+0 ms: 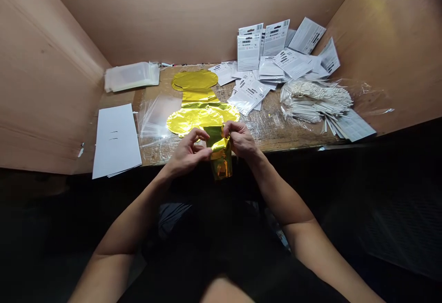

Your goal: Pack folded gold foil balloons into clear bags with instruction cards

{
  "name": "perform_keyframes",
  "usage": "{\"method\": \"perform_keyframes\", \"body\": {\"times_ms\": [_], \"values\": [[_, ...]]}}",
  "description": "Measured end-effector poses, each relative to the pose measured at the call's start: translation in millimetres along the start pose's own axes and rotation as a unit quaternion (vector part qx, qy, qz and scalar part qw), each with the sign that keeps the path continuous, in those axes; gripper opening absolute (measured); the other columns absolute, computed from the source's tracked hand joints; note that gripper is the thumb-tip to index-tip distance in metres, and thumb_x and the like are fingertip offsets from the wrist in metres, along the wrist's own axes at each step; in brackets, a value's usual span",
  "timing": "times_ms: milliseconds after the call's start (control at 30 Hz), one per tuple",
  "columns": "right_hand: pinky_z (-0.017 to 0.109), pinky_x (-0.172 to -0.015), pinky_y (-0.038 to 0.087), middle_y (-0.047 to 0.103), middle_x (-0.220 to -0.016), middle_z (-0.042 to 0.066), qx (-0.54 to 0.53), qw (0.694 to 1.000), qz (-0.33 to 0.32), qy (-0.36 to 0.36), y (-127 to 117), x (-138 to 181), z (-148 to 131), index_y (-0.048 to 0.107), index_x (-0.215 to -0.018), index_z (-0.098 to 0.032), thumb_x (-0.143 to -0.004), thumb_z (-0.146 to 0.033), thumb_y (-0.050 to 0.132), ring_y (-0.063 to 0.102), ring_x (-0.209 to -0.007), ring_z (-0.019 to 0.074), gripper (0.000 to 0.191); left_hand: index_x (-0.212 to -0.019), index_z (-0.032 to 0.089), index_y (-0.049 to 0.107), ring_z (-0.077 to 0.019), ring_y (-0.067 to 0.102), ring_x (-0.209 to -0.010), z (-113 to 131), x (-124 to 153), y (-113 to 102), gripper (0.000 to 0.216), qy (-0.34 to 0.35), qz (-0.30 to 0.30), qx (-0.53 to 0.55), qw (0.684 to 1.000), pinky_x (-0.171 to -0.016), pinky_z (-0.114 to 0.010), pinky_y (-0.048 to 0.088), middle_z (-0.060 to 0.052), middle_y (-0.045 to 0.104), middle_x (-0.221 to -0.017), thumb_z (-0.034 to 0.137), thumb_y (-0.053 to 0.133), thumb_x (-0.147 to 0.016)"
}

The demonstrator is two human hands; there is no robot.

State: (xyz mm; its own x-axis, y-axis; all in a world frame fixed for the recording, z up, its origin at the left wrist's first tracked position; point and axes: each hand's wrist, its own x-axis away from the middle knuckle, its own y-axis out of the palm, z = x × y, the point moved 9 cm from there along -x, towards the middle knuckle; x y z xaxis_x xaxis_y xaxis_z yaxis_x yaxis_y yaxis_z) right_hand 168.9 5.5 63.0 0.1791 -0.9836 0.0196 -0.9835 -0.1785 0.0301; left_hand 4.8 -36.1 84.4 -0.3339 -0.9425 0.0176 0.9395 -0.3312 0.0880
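Between my hands, over the table's front edge, is a gold foil balloon (221, 155), flat and partly folded, its lower end hanging down. My left hand (191, 153) pinches its left side between thumb and fingers. At its upper right, my right hand (240, 139) grips the foil with bent fingers. Just beyond my hands more flat gold foil balloons (198, 93) lie on the table, with rounded ends and a crinkled edge. What each fingertip presses on is partly hidden by the shiny foil.
Printed white packets (248, 52) are heaped at the back right. In front of them lies a clear bag of white sticks (317, 100). White cards (117, 142) lie at left, clear plastic sleeves (159, 114) beside them, and a stack of translucent bags (133, 76) behind. Wooden panels (155, 17) enclose the table.
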Motion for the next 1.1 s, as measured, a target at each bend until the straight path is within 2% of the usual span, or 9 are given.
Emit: {"method": "perform_keyframes", "body": {"times_ms": [133,233,400,600,767,867,967,1033,1100], "values": [[0.026,-0.056,0.042,0.062,-0.084,-0.001,-0.043,0.995,-0.06,0.064,10.5,9.6,10.0,0.058,-0.116,-0.028,-0.095,-0.066,0.058,0.053,-0.065,0.016,0.044,-0.107,0.022,0.058,-0.008,0.064,-0.067,-1.8,10.5,-6.0,0.036,0.066,0.083,-0.072,0.992,-0.057,-0.019,0.054,-0.001,0.066,-0.105,0.029,0.083,-0.083],[0.028,-0.063,0.051,0.068,-0.088,0.002,-0.056,0.986,-0.146,0.059,29.5,25.0,9.4,0.064,-0.111,-0.023,-0.082,-0.069,0.08,0.062,-0.074,0.0178,0.056,-0.12,0.025,0.054,-0.009,0.066,-0.069,-9.8,14.6,-12.0,0.053,0.071,0.126,-0.036,0.989,-0.063,-0.021,0.056,0.0,0.067,-0.105,0.029,0.087,-0.079],[0.03,-0.069,0.055,0.071,-0.088,0.002,-0.063,0.986,-0.151,0.026,34.4,40.3,4.4,0.071,-0.11,-0.024,-0.086,-0.058,0.082,0.064,-0.075,0.0181,0.044,-0.113,0.019,0.065,-0.0115,0.062,-0.061,-35.0,18.8,5.4,0.041,-0.052,-0.007,0.065,0.997,-0.058,-0.022,0.051,0.0,0.068,-0.078,0.043,0.085,-0.086],[0.032,-0.074,0.051,0.067,-0.084,0.005,0.073,0.97,-0.192,-0.127,27.9,50.0,-27.4,0.08,-0.085,-0.023,-0.094,-0.041,0.072,0.063,-0.08,0.0195,0.022,-0.094,0.018,0.075,-0.0194,0.071,-0.072,-27.6,34.5,-11.9,0.029,-0.086,-0.019,0.087,0.992,-0.064,-0.03,0.057,-0.007,0.074,-0.086,0.045,0.082,-0.085],[0.032,-0.077,0.05,0.075,-0.103,0.006,0.206,0.947,-0.218,-0.114,31.9,49.3,-35.5,0.079,-0.119,-0.025,-0.101,-0.037,0.064,0.064,-0.084,0.0193,0.026,-0.113,0.022,0.071,-0.0223,0.075,-0.079,-13.9,48.1,-11.2,0.031,0.007,0.013,-0.082,0.997,-0.067,-0.03,0.058,-0.007,0.079,-0.093,0.037,0.083,-0.088],[0.031,-0.071,0.046,0.073,-0.085,0.003,0.256,0.93,-0.249,-0.087,42.6,49.8,-32.0,0.08,-0.102,-0.023,-0.097,-0.042,0.07,0.06,-0.075,0.019,0.021,-0.123,0.023,0.068,-0.0232,0.077,-0.088,-8.0,49.0,-3.5,0.03,0.048,-0.034,-0.147,0.987,-0.076,-0.033,0.06,-0.008,0.081,-0.101,0.036,0.074,-0.096],[0.032,-0.065,0.046,0.069,-0.072,0.003,0.241,0.944,-0.219,-0.048,36.3,47.5,-24.0,0.078,-0.082,-0.023,-0.096,-0.049,0.07,0.059,-0.069,0.02,0.03,-0.122,0.021,0.069,-0.0244,0.075,-0.087,2.6,40.9,-74.5,0.031,0.038,0.066,-0.271,0.96,-0.082,-0.038,0.059,-0.01,0.079,-0.098,0.042,0.069,-0.1],[0.033,-0.063,0.048,0.072,-0.074,0.005,0.196,0.967,-0.163,-0.016,21.4,44.3,-15.7,0.079,-0.081,-0.024,-0.092,-0.055,0.075,0.062,-0.067,0.0209,0.033,-0.122,0.017,0.069,-0.0326,0.072,-0.106,20.3,56.4,-174.1,0.039,-0.022,0.282,-0.431,0.857,-0.093,-0.045,0.058,-0.018,0.077,-0.115,0.043,0.077,-0.093],[0.034,-0.063,0.051,0.075,-0.078,0.007,0.149,0.98,-0.128,0.014,10.2,43.9,-5.1,0.081,-0.083,-0.024,-0.087,-0.06,0.08,0.066,-0.068,0.0222,0.036,-0.127,0.01,0.066,-0.0449,0.06,-0.133,26.6,87.8,-260.7,0.062,-0.16,0.406,-0.54,0.72,-0.107,-0.055,0.051,-0.03,0.067,-0.138,0.044,0.089,-0.081]]}}
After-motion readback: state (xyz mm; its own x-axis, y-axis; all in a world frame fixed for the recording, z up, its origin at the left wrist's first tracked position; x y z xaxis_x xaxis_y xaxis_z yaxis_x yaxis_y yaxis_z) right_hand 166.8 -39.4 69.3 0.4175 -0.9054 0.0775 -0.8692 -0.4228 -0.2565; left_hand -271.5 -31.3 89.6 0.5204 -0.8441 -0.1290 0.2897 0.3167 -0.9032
